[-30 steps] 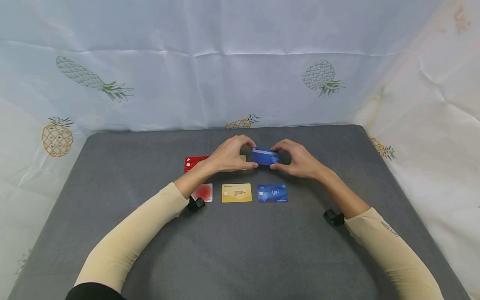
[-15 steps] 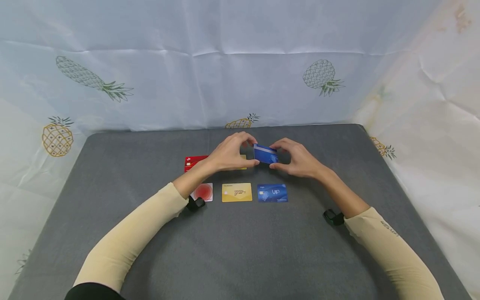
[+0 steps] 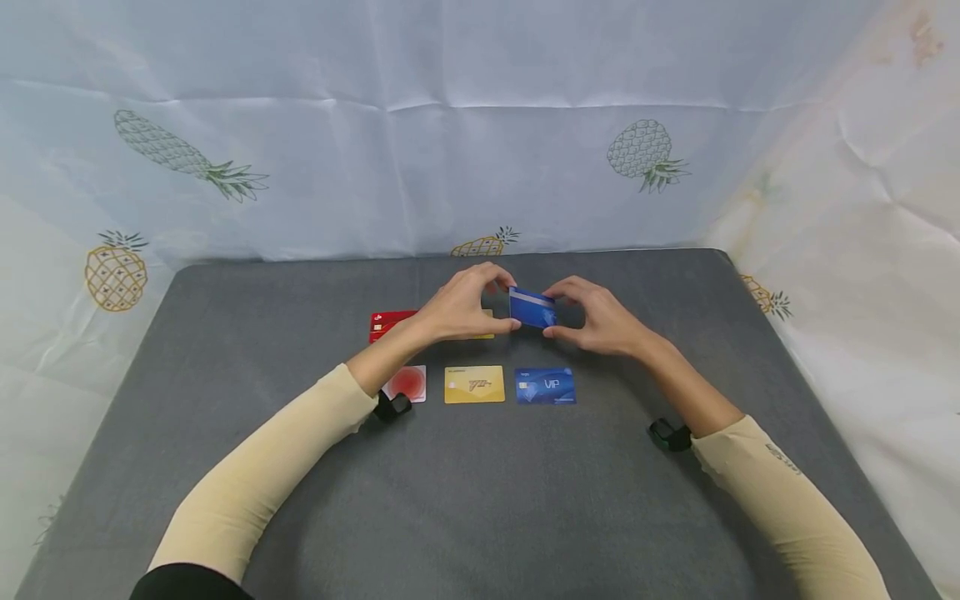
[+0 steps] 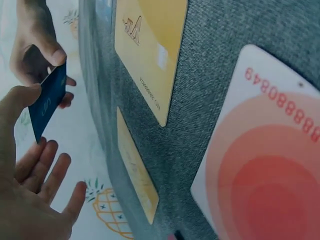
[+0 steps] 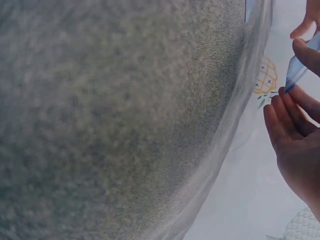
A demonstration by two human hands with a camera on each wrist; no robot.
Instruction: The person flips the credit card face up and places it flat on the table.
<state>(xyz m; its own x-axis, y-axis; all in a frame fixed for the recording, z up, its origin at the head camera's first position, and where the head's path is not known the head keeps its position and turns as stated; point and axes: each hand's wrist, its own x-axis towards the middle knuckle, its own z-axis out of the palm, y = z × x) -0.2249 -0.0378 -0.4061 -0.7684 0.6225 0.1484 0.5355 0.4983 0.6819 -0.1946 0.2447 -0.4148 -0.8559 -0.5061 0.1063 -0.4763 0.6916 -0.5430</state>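
In the head view a blue card (image 3: 532, 309) with a pale stripe is held up between both hands over the far part of the table. My left hand (image 3: 470, 305) pinches its left edge between thumb and fingertips. At the opposite edge, my right hand (image 3: 597, 319) pinches it the same way. The left wrist view shows the card's other face (image 4: 48, 105), dark blue with small lettering, tilted in the fingers. Partly behind the left hand lie a red card (image 3: 386, 321) and a yellow card (image 3: 485, 314).
Nearer me, a white card with red circles (image 3: 407, 384), a yellow card (image 3: 474, 385) and a blue VIP card (image 3: 545, 387) lie in a row on the grey tabletop (image 3: 480, 500). Behind the table hangs a pineapple-print cloth (image 3: 450, 183).
The blue card has risen slightly and tilted, its right end now lower than its left. Both hands have shifted a little with it and still hold it.
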